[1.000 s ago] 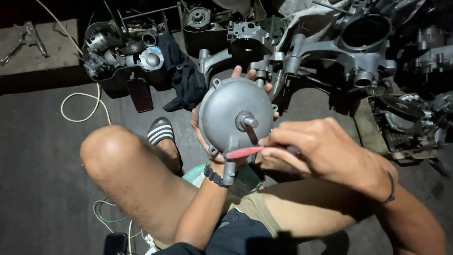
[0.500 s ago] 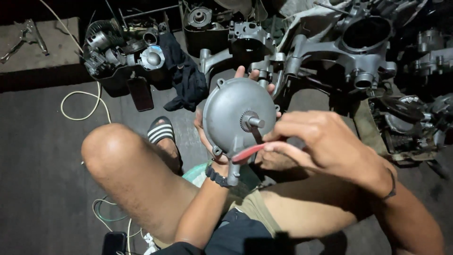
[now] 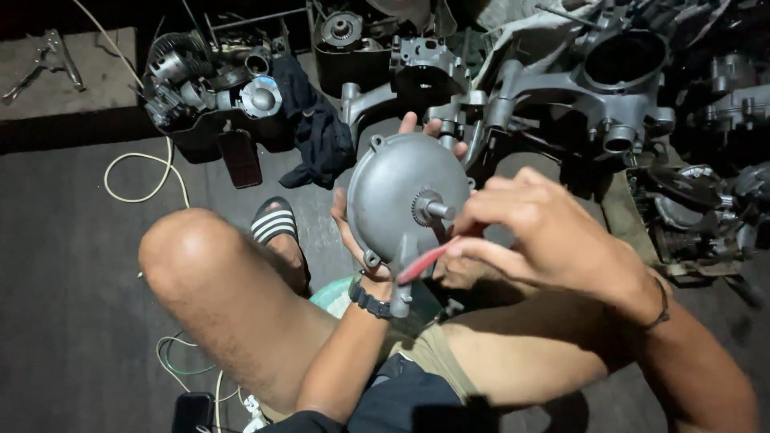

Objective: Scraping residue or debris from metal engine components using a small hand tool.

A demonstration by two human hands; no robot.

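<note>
While left hand (image 3: 361, 240) grips round grey metal cover (image 3: 397, 188), geared shaft centred, right hand (image 3: 533, 232) pinches red-handled tool (image 3: 421, 262).

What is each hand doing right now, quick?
Left hand: closed around the round grey metal cover, holding it up from behind.
Right hand: closed on a red-handled tool at the cover's shaft.

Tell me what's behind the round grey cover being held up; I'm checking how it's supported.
Behind the round grey cover, the left hand supports it: fingertips show over the top rim. The palm and the cover's back face are hidden.
</note>
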